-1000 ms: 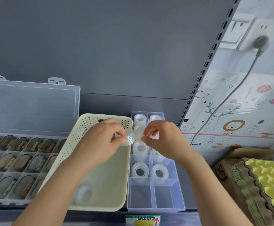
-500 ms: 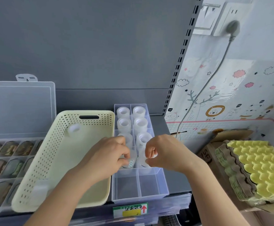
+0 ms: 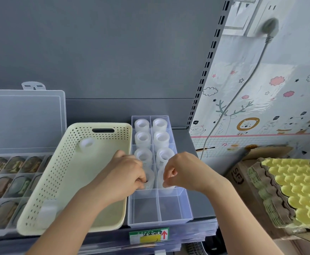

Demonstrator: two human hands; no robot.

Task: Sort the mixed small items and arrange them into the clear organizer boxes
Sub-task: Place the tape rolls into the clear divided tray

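Just left of the clear organizer box [image 3: 180, 207] sits the cream basket [image 3: 62, 184]. Your left hand [image 3: 124, 177] reaches into the box's fourth row, fingers pinching the left tape roll [image 3: 150, 178]. Your right hand [image 3: 184, 172] curls its fingers onto the right tape roll [image 3: 167, 186] alongside; you cannot tell if they grip.

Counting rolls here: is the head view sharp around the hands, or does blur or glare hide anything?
Head view: soft, left hand and right hand mildly blurred; each tape roll pale against the clear organizer, edges washed out; sheen on the wall sheet; shelf upright slanted by the wide lens.
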